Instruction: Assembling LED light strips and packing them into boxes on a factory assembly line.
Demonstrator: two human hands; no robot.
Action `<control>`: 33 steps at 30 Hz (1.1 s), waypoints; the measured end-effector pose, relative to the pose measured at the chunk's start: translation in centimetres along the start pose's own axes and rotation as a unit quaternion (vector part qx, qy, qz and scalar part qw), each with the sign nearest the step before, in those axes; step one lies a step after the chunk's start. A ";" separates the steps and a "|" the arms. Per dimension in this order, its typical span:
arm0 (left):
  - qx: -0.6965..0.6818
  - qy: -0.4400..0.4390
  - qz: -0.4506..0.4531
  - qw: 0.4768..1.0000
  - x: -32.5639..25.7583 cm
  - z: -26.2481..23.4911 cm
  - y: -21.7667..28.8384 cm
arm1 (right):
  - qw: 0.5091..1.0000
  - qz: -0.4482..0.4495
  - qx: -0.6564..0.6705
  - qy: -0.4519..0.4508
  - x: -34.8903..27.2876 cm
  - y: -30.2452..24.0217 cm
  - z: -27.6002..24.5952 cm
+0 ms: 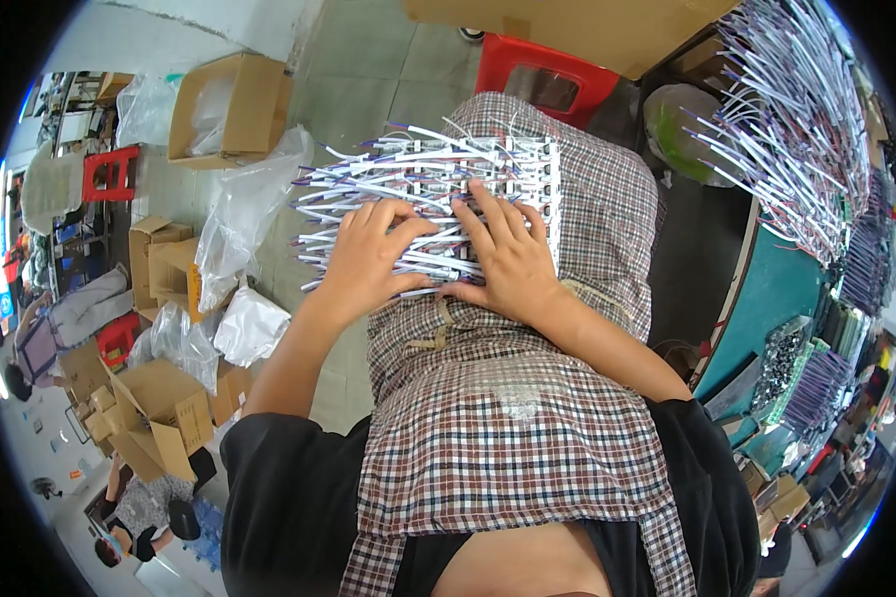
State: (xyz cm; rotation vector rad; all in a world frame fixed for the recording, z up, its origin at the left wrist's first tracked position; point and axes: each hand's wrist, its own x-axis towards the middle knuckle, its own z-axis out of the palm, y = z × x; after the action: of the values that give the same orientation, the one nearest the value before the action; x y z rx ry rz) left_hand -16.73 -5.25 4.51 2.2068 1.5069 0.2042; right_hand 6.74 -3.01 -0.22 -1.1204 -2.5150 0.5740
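Across my lap lies a panel of white wires (428, 164) in many rows, with purple and reddish ends sticking out to the left. A white edge strip with small connectors (553, 189) runs down its right side. My left hand (368, 254) rests on the wires at the lower left, fingers bent, with thumb and index finger apart. My right hand (513, 254) lies over the right half, its fingers spread on the rows and its thumb pointing left at the near edge. Wires under both palms are hidden.
A checked apron (508, 438) covers my lap. At right stands a green-topped bench (742, 308) with a large heap of similar wires (806, 119). A red stool (548, 75) is ahead. Cardboard boxes (234, 104) and plastic bags (244, 214) stand left; other people are farther off.
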 end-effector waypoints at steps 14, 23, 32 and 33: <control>0.118 0.083 -0.056 0.988 1.2 5.1 5.0 | 0.785 0.377 0.459 0.175 1.2 12.7 -0.4; 0.036 0.126 -0.114 0.985 2.2 5.7 7.3 | 0.537 0.436 0.722 0.002 4.0 9.2 0.3; -0.038 0.255 -0.142 0.956 2.0 7.2 5.1 | 0.430 0.369 0.819 -0.094 4.2 8.9 0.9; -0.010 0.232 -0.134 0.963 1.8 7.0 5.3 | 0.480 0.397 0.776 -0.095 4.9 8.8 1.4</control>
State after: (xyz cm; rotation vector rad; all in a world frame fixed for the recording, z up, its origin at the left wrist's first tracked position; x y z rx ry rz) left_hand -8.96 -7.13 0.45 1.9959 2.0179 0.6833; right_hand 8.52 5.74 -5.06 -1.0858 -0.3505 2.4445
